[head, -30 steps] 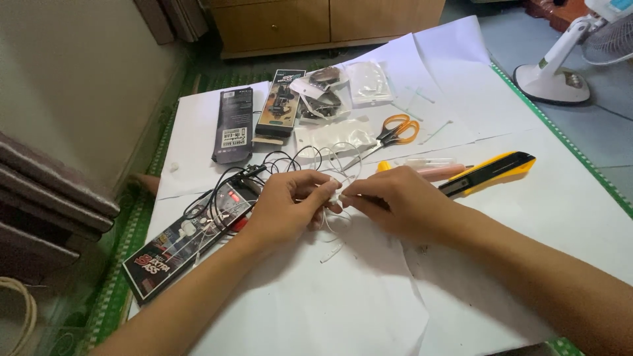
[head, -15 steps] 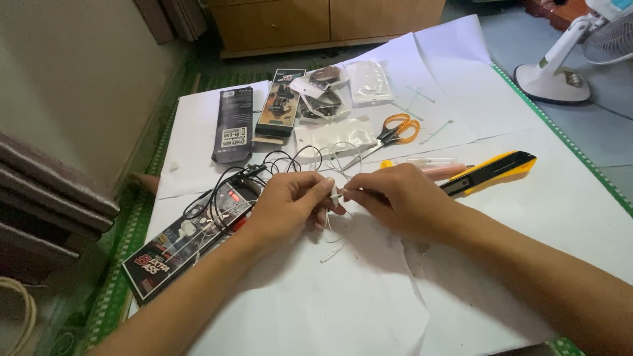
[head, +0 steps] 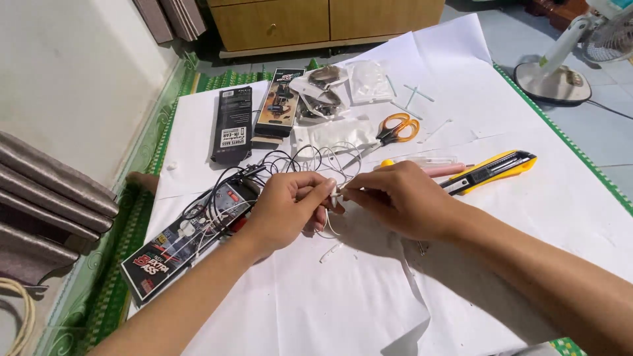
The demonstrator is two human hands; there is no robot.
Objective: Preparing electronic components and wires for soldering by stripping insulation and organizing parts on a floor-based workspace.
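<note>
You are seated at a floor covered with large white paper sheets [head: 501,99] laid over a green woven mat [head: 148,165]. A pale wall [head: 66,79] rises at left and a wooden cabinet [head: 323,20] stands at the far edge, with the base of a white standing fan [head: 552,79] on grey tiles at upper right. On the paper lie a long black and red package [head: 181,240] at lower left, a black box [head: 232,124] beyond it, a yellow and black utility knife [head: 491,171] at right and orange-handled scissors [head: 393,128] near the middle. Your left hand [head: 287,211] and right hand [head: 399,198] meet at the centre of the sheet, fingertips of both pinched closed on a thin white earphone cable [head: 336,192] between them. Its loops trail back toward the packages.
</note>
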